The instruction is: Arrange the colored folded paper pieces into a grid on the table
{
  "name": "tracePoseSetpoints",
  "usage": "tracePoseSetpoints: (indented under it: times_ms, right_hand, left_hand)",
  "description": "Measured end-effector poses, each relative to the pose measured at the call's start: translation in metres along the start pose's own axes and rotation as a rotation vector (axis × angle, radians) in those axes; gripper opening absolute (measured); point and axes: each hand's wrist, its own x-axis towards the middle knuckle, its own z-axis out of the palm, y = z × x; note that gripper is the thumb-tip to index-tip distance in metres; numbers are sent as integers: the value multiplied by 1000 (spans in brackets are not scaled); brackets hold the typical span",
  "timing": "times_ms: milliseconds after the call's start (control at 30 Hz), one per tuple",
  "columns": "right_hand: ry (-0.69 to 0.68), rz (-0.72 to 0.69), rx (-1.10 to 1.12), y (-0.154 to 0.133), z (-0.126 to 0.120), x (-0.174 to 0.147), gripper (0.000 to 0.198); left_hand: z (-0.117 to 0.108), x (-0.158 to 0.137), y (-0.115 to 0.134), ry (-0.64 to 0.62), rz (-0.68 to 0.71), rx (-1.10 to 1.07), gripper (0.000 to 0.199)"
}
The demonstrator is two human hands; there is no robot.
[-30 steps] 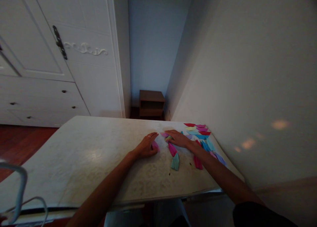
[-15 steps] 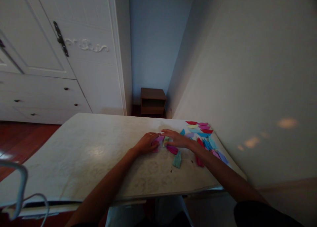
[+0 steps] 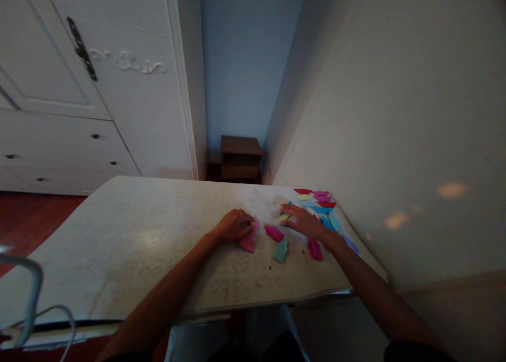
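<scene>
My left hand is curled on the tabletop with its fingers closed on a pink piece of folded paper, which sticks out under the fingertips. Farther right, my right hand holds a pale yellow folded paper between thumb and fingers. Between the hands lie a magenta folded paper and, nearer me, a green one. Below my right wrist rests a dark pink folded paper. A blue piece is partly hidden behind my right fingers.
Rows of coloured folded papers lie at the table's right end, beside the wall. The pale table has a white cabinet behind it on the left and a small brown nightstand beyond. A metal tube with a cable stands front left.
My right hand has moved right, away from my left hand, taking the yellow paper along. The pink paper under my left hand shows more now. The view has shifted slightly.
</scene>
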Motion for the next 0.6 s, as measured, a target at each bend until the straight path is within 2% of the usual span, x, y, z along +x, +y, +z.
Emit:
tracePoseSetpoints:
  times_ms: [133, 233, 400, 500, 600]
  right_hand:
    - [-81, 38, -105, -1, 5, -26, 46]
    - [-87, 39, -112, -10, 6, -44, 48]
    - [-100, -6, -68, -25, 7, -58, 49]
    - [-102, -23, -73, -29, 10, -57, 46]
    - [-88, -1, -108, -33, 12, -55, 43]
  left_hand:
    - [4, 0, 6, 60, 15, 1, 37]
    - [12, 1, 19, 94, 105, 43, 43]
    - [33, 7, 40, -34, 241, 124, 44]
    - [37, 8, 40, -100, 215, 175, 41]
    - [33, 6, 35, -91, 143, 221, 40]
